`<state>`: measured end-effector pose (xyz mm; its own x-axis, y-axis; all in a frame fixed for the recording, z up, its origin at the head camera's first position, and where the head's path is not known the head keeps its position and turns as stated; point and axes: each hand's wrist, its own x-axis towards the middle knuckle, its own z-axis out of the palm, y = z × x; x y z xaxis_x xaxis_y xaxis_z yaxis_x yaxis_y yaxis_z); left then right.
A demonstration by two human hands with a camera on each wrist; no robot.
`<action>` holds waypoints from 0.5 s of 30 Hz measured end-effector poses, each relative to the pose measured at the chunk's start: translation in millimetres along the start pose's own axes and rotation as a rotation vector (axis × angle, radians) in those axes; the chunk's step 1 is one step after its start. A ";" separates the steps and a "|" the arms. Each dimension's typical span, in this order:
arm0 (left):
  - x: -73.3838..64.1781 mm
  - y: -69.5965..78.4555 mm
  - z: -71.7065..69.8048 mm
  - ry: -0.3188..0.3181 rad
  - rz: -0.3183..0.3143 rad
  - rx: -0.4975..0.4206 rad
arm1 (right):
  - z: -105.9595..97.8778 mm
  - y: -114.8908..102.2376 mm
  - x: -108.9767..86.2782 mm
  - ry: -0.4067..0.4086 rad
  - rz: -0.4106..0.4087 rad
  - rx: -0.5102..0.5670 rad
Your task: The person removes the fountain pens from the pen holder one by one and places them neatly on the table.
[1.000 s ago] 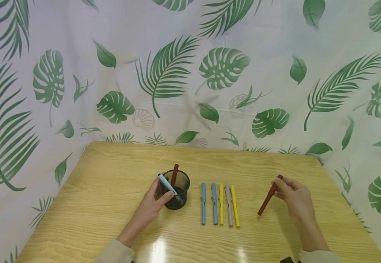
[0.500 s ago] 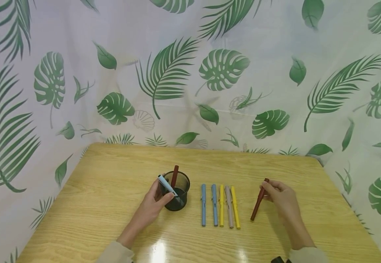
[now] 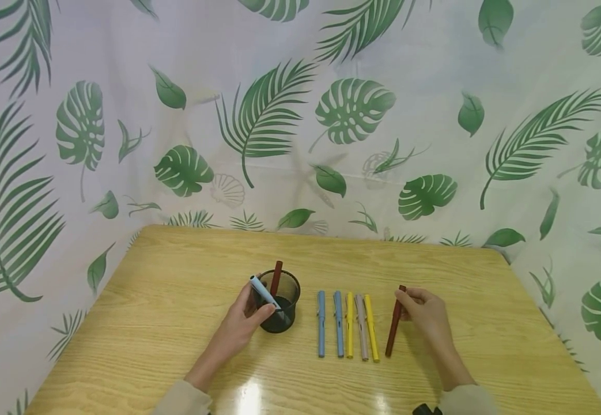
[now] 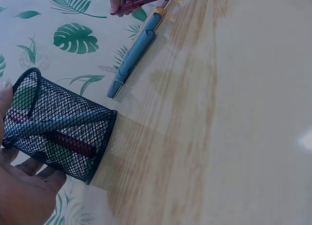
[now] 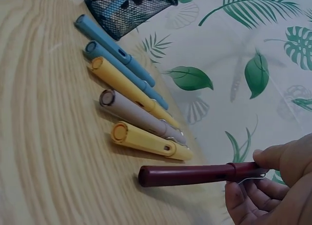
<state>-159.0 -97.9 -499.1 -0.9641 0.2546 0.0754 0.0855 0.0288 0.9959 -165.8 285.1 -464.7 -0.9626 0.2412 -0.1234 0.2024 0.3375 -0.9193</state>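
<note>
My left hand [image 3: 240, 323] grips the side of a black mesh pen holder [image 4: 68, 122], thumb and fingers around it. A light blue pen [image 3: 263, 290] leans inside the holder beside a dark red pen [image 3: 276, 276]. My right hand [image 3: 427, 314] pinches another dark red pen [image 5: 190, 175] near its clip end, just right of a row of pens. In that row lie two blue pens [image 3: 321, 323], a yellow pen [image 3: 349, 325], a greyish-pink pen [image 5: 141, 115] and another yellow pen [image 5: 151, 141], side by side.
The wooden table [image 3: 176, 300] carries everything. A white cloth with green leaves [image 3: 279, 115] hangs behind the table and at its sides. At the bottom edge of the head view, a small black object [image 3: 424, 409] shows by the right sleeve.
My right hand has moved left with the dark red pen, bringing it close to the row, and the pen stands more nearly in line with the others. The left hand and holder have stayed put.
</note>
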 end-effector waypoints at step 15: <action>0.2 0.1 0.1 -0.001 0.000 0.000 | 22.1 16.2 11.1 0.050 -0.046 -0.183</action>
<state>-159.2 -97.8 -499.0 -0.9640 0.2553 0.0750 0.0852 0.0290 0.9959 -177.3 273.2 -489.3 -0.9623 0.2653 -0.0598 0.1922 0.5081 -0.8396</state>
